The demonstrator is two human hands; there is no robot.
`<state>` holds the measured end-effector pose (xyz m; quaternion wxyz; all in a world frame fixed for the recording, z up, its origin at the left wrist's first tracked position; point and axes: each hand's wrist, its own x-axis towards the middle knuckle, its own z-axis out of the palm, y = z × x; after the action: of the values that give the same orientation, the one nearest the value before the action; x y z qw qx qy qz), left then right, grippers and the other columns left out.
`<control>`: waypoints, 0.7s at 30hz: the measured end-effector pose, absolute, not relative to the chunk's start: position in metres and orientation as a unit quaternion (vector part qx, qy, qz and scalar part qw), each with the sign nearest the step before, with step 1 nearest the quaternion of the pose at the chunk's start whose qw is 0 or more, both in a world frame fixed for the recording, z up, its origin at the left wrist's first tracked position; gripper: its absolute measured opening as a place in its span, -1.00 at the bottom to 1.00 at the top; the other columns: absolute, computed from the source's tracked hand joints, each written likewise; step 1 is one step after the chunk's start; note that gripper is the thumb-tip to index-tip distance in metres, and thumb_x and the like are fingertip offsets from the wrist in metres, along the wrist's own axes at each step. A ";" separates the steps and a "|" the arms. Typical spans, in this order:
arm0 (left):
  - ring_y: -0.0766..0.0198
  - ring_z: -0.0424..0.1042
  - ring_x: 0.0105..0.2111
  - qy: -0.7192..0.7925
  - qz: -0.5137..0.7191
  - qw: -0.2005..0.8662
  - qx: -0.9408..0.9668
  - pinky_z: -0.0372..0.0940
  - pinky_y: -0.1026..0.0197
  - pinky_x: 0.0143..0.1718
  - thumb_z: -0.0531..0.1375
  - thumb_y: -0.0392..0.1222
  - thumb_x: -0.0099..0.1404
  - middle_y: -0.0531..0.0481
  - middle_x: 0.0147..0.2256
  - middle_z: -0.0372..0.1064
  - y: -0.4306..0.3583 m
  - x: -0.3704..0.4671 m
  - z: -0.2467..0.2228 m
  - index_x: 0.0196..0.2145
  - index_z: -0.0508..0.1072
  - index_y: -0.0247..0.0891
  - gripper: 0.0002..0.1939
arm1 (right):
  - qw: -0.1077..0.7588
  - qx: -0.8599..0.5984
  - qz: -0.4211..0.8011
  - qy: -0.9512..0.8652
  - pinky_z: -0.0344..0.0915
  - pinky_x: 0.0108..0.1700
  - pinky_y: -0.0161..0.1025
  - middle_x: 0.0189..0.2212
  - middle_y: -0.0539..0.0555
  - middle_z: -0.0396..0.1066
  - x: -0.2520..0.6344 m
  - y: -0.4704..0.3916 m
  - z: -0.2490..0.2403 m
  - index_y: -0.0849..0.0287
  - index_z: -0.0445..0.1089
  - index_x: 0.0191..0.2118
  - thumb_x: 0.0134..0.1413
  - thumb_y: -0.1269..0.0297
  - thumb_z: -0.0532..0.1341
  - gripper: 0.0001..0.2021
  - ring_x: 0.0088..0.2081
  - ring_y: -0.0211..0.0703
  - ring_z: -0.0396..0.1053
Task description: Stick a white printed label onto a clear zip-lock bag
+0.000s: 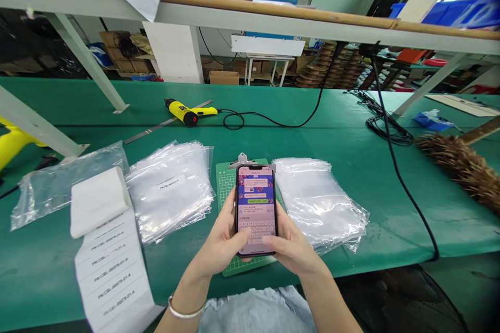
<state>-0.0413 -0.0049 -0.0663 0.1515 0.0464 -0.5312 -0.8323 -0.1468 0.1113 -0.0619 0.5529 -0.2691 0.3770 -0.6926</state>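
Both hands, left hand (221, 242) and right hand (291, 250), grasp a smartphone (255, 208) mid-typing, thumbs on its keyboard, above the green cutting mat (226, 187) at 12 o'clock.

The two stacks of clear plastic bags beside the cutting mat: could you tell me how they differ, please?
The left stack has a white printed label on its top bag; the right stack shows none. The left stack lies beside the label roll, the right stack beside the right hand. Both are clear, fanned, flat on the green table.
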 end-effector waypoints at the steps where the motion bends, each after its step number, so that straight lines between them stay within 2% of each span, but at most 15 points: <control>1: 0.33 0.39 -0.47 -0.530 -0.832 0.155 0.045 0.30 0.31 -0.56 0.15 -0.19 0.24 -0.16 0.08 0.19 -0.005 -0.041 -0.066 0.25 -0.23 0.04 -0.23 | 0.539 -0.267 -0.696 0.393 0.38 -0.07 -0.02 0.12 0.13 0.19 -0.146 0.111 -0.062 -0.04 -0.15 0.23 0.00 0.30 0.26 -0.26 0.08 0.02 0.23; 4: 0.18 0.41 -0.29 -0.526 -0.832 0.174 0.026 0.34 0.30 -0.47 0.19 -0.19 0.18 -0.17 0.09 0.18 -0.003 -0.041 -0.064 0.24 -0.15 -0.03 -0.21 | 0.502 -0.257 -0.706 0.429 0.29 0.03 -0.07 0.10 0.11 0.21 -0.143 0.110 -0.062 -0.02 -0.10 0.22 0.06 0.28 0.22 -0.34 0.07 -0.05 0.24; 5: 0.17 0.41 -0.28 -0.522 -0.835 0.172 0.021 0.33 0.31 -0.50 0.20 -0.19 0.17 -0.17 0.09 0.18 -0.003 -0.042 -0.063 0.24 -0.14 -0.02 -0.21 | 0.503 -0.252 -0.706 0.430 0.30 0.02 -0.06 0.10 0.10 0.21 -0.143 0.110 -0.062 -0.03 -0.08 0.22 0.07 0.27 0.21 -0.36 0.06 -0.05 0.25; 7: 0.23 0.41 -0.40 -0.513 -0.844 0.154 0.023 0.27 0.35 -0.62 0.21 -0.19 0.15 -0.17 0.08 0.19 -0.002 -0.042 -0.062 0.24 -0.18 0.04 -0.17 | 0.516 -0.236 -0.704 0.426 0.35 -0.04 -0.04 0.09 0.10 0.23 -0.143 0.110 -0.062 -0.06 -0.07 0.21 0.09 0.23 0.19 -0.39 0.04 -0.03 0.27; 9: 0.27 0.40 -0.46 -0.513 -0.844 0.151 0.033 0.24 0.36 -0.66 0.20 -0.20 0.15 -0.18 0.08 0.20 -0.001 -0.042 -0.062 0.24 -0.21 0.06 -0.16 | 0.524 -0.229 -0.704 0.421 0.36 -0.06 -0.02 0.07 0.10 0.25 -0.142 0.110 -0.062 -0.07 -0.07 0.21 0.09 0.20 0.18 -0.40 0.03 -0.02 0.28; 11: 0.19 0.43 -0.35 -0.522 -0.836 0.168 0.033 0.34 0.28 -0.53 0.20 -0.22 0.17 -0.18 0.09 0.19 -0.001 -0.043 -0.063 0.25 -0.20 0.02 -0.17 | 0.509 -0.244 -0.708 0.425 0.29 0.03 0.00 0.05 0.10 0.27 -0.142 0.109 -0.062 -0.04 -0.04 0.20 0.05 0.22 0.22 -0.38 0.04 -0.03 0.27; 12: 0.12 0.42 -0.25 -0.524 -0.833 0.177 0.025 0.38 0.21 -0.39 0.20 -0.23 0.18 -0.18 0.10 0.18 -0.001 -0.043 -0.063 0.25 -0.18 -0.01 -0.19 | 0.494 -0.256 -0.710 0.432 0.23 0.07 0.00 0.05 0.10 0.27 -0.142 0.109 -0.063 -0.03 -0.02 0.19 0.01 0.23 0.25 -0.37 0.06 -0.03 0.26; 13: 0.06 0.38 -0.13 -0.522 -0.833 0.183 0.012 0.37 0.13 -0.23 0.19 -0.23 0.18 -0.16 0.11 0.17 -0.001 -0.043 -0.064 0.25 -0.16 -0.04 -0.20 | 0.476 -0.268 -0.710 0.444 0.19 0.11 0.01 0.05 0.11 0.26 -0.142 0.108 -0.063 -0.02 0.00 0.17 -0.01 0.25 0.27 -0.36 0.06 -0.03 0.25; 15: -0.01 0.23 0.05 -0.507 -0.842 0.183 -0.021 0.22 0.02 0.03 0.20 -0.25 0.18 -0.13 0.13 0.14 -0.002 -0.044 -0.066 0.25 -0.13 -0.05 -0.21 | 0.438 -0.286 -0.708 0.474 0.16 0.12 0.04 0.04 0.12 0.27 -0.141 0.107 -0.064 0.01 0.04 0.14 -0.02 0.27 0.27 -0.40 0.06 -0.02 0.26; 17: -0.03 0.10 0.14 -0.485 -0.857 0.170 -0.035 0.12 -0.02 0.11 0.19 -0.26 0.18 -0.10 0.16 0.10 -0.003 -0.044 -0.067 0.24 -0.13 -0.02 -0.22 | 0.422 -0.299 -0.703 0.488 0.18 0.09 0.08 0.02 0.14 0.28 -0.141 0.105 -0.064 0.02 0.06 0.12 0.00 0.27 0.26 -0.44 0.04 0.00 0.27; 21: -0.03 0.07 0.16 -0.461 -0.874 0.156 -0.006 0.15 -0.02 0.09 0.15 -0.28 0.22 -0.06 0.20 0.02 -0.003 -0.044 -0.069 0.24 -0.16 0.01 -0.24 | 0.434 -0.325 -0.698 0.468 0.14 0.13 0.12 0.06 0.14 0.23 -0.143 0.105 -0.064 0.02 0.03 0.15 -0.04 0.26 0.28 -0.38 0.09 0.03 0.21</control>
<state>-0.0435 -0.0032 -0.0687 0.1560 -0.0061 -0.4609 -0.8736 -0.1427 0.1055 -0.0640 0.4336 -0.3253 0.4679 -0.6980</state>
